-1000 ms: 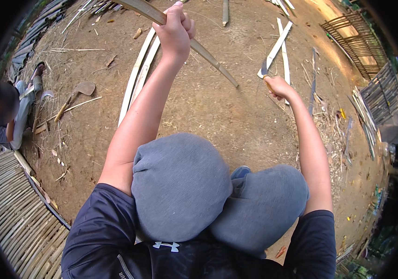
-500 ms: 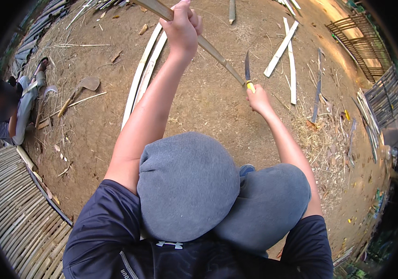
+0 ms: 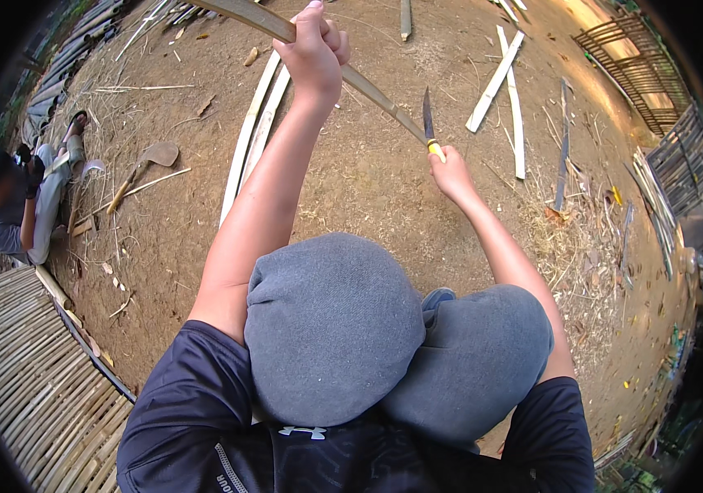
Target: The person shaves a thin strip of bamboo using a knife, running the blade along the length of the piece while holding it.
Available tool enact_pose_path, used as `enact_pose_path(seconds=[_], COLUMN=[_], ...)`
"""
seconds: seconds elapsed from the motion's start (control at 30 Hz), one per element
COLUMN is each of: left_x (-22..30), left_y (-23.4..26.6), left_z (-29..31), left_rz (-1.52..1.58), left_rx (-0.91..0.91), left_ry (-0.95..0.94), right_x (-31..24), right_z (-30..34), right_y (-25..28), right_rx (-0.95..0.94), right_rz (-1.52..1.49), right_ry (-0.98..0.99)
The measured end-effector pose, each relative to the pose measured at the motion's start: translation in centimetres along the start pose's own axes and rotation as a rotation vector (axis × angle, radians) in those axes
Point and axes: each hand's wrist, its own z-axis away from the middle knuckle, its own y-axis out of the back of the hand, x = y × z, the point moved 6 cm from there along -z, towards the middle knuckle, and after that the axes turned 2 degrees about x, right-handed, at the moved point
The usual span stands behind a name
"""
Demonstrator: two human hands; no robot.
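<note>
My left hand (image 3: 316,62) is wrapped round a long brown bamboo strip (image 3: 380,100) that slants from the upper left down to the right. Its lower right end lies close by the knife in my right hand (image 3: 452,174). That knife (image 3: 429,123) has a yellow handle and a dark, pointed blade directed away from me. My right fingers are closed on the handle. Whether the blade touches the strip, I cannot tell. Both arms reach forward past my grey-clad knees (image 3: 335,329).
Two pale bamboo strips (image 3: 246,144) lie beyond my left forearm, and two more pale strips (image 3: 495,86) cross at the upper right. A hatchet-like tool (image 3: 154,156) rests on the dirt. A person (image 3: 19,197) sits at far left near a slatted bamboo platform (image 3: 31,353).
The bamboo strip, both hands and the knife have shifted slightly left. At far left, the seated person has raised a dark-gloved hand toward the head.
</note>
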Motion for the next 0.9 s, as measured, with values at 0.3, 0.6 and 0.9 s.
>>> enact_pose_path(seconds=[0.3,0.6,0.9], left_x=[0.0,0.0,0.0], left_y=[0.6,0.3,0.3], left_z=[-0.1,-0.1,-0.1], left_rz=[0.004,0.020,0.021], left_rx=[0.025,0.024,0.015], left_ry=[0.014,0.019,0.009], right_x=[-1.8,-1.7,-2.0], right_z=[1.0,1.0,1.1], right_y=[0.1,0.1,0.0], right_rx=[-0.062,-0.114,-0.118], right_rz=[-0.013,-0.062,-0.057], right_ry=[0.050,0.039,0.039])
